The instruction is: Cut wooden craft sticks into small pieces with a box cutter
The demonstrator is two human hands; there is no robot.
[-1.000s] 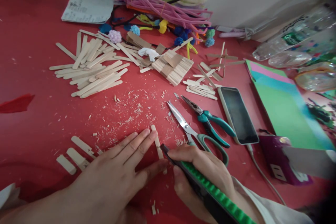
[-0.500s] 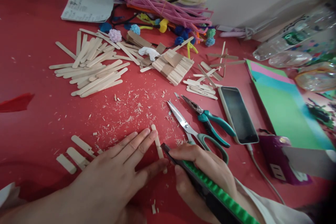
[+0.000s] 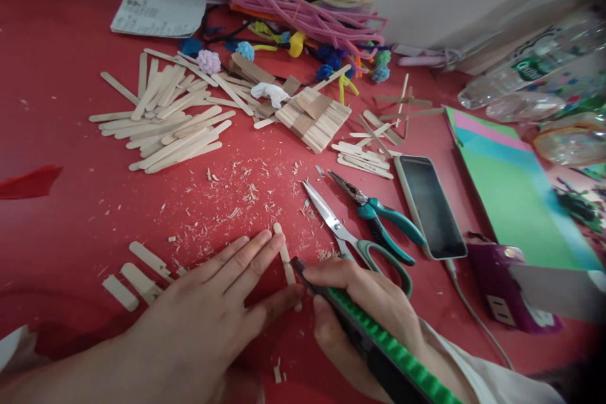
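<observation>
A wooden craft stick [image 3: 284, 255] lies on the red table, held down by the fingertips and thumb of my left hand [image 3: 220, 303], whose fingers are stretched out flat. My right hand [image 3: 364, 309] is closed round a green and black utility knife [image 3: 379, 344]. The knife's front end touches or nearly touches the stick's middle; its blade is too small to make out. Cut stick pieces [image 3: 142, 281] lie left of my left hand. Wood shavings [image 3: 237, 192] are scattered beyond my fingers. Scissors [image 3: 336, 227] lie just past my right hand.
Pliers [image 3: 379, 214] and a phone [image 3: 430, 205] with a cable lie to the right, beside a green folder [image 3: 516, 189] and a purple box [image 3: 511, 290]. Loose craft sticks [image 3: 165, 120], a banded stick bundle [image 3: 312, 120] and pink pipe cleaners [image 3: 303, 9] fill the back. Plastic bottles [image 3: 530, 69] stand far right.
Almost nothing differs. My right hand and the utility knife have shifted very slightly left, while my left hand stays on the craft stick.
</observation>
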